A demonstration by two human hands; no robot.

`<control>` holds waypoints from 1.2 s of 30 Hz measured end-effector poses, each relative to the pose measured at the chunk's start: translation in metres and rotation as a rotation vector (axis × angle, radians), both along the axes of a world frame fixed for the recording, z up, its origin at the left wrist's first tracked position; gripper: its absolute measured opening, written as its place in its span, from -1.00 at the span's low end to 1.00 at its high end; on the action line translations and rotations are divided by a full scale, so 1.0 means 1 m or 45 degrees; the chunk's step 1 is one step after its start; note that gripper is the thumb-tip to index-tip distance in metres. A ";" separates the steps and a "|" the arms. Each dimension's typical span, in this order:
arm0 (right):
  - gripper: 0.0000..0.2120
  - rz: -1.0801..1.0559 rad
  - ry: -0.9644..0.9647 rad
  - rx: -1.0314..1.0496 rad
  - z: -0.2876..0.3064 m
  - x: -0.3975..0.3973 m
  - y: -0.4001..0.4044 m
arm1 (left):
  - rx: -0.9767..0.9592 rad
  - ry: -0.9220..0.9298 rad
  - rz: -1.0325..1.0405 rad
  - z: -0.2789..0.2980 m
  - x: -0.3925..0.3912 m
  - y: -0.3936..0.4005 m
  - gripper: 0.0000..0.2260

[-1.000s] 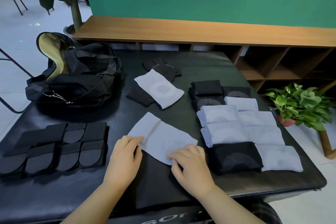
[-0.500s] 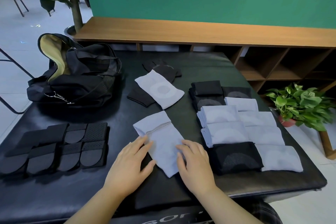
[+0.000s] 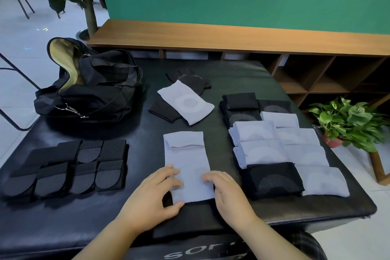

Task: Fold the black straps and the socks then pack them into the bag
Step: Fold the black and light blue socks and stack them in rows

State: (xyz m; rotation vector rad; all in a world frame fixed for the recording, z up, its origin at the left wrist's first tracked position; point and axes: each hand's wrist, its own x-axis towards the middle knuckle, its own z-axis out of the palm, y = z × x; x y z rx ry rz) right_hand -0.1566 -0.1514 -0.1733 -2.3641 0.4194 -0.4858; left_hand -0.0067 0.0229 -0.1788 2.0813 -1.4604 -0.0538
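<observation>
A light grey sock (image 3: 185,154) lies lengthwise on the black table (image 3: 236,79) in front of me, its far cuff end turned over. My left hand (image 3: 152,198) holds its near left corner, fingers on top and thumb at the near edge. My right hand (image 3: 229,194) curls its fingers over the sock's near right edge. Folded black straps (image 3: 69,167) sit in rows at the left. Folded grey and black socks (image 3: 274,150) lie in rows at the right. The open black bag (image 3: 95,95) stands at the far left.
An unfolded grey sock (image 3: 186,104) lies across black socks (image 3: 161,110) at the table's middle back. A wooden shelf unit (image 3: 232,35) runs behind the table. A potted plant (image 3: 346,120) stands off the right edge, a tree trunk (image 3: 89,6) behind the bag.
The grey sock has been turned from slanting to straight lengthwise. Both hands slid to its near end and their fingers curled around its corners.
</observation>
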 end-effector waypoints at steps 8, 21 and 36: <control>-0.66 0.071 -0.050 -0.041 -0.007 -0.002 -0.003 | 0.099 0.060 0.052 0.006 0.001 0.005 -0.50; -0.82 -0.201 0.165 -0.006 0.011 0.016 0.000 | 0.106 0.260 0.239 0.023 -0.005 -0.003 -0.48; -0.78 -0.388 0.280 -0.104 0.021 0.039 0.001 | 0.002 0.414 0.621 0.023 -0.001 -0.030 -0.68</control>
